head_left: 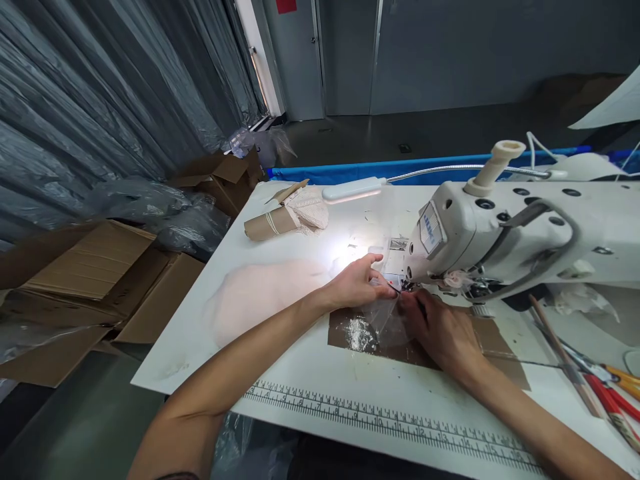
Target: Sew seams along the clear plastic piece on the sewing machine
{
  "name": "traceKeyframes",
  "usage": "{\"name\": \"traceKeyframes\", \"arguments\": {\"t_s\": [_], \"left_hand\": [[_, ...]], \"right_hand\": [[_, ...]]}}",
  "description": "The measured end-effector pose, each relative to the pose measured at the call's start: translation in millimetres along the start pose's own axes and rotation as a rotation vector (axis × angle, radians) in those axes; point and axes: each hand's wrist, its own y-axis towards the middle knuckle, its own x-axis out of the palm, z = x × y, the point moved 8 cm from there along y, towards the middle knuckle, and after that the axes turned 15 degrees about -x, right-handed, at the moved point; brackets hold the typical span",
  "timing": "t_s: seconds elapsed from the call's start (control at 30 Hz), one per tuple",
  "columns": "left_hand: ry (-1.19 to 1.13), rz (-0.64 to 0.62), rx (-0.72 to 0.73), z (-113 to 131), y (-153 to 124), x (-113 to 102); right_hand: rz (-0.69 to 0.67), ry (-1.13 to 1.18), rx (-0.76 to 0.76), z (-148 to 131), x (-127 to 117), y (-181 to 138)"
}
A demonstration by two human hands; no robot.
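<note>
**Under the machine head, both hands at the needle**

At the needle end of the sewing machine (500, 233), the left hand (357, 283) lies flat on a thin clear piece of fabric (383, 317), fingers spread, its grip wide and pressing rather than pinching. The right hand (440, 333) rests just beside it on the same piece, fingers curled toward the needle; whether they pinch the material cannot be told. This piece lies over a brown patch (500, 347) on the white table (280, 353). Left of the machine the table has open room up to a pale fabric heap (260, 293). A printed ruler (380, 417) runs along the near edge. Tools (600, 387) crowd the edge right of the machine.
</note>
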Motion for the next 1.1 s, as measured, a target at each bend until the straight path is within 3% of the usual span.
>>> {"name": "traceKeyframes", "arguments": {"t_s": [0.33,0.7,0.9,1.1], "left_hand": [[-0.023,-0.011,0.005,0,-1,0],[0.017,0.039,-0.032,2,-3,-4],[-0.002,0.046,-0.022,-1,-2,-3],[-0.05,-0.122,0.05,5,-10,-2]], "right_hand": [[-0.029,0.095,0.013,5,2,1],[-0.011,-0.055,-0.11,-5,0,9],[0.005,-0.084,-0.06,-6,0,10],[0.103,0.058,-0.156,-1,-14,-7]]}}
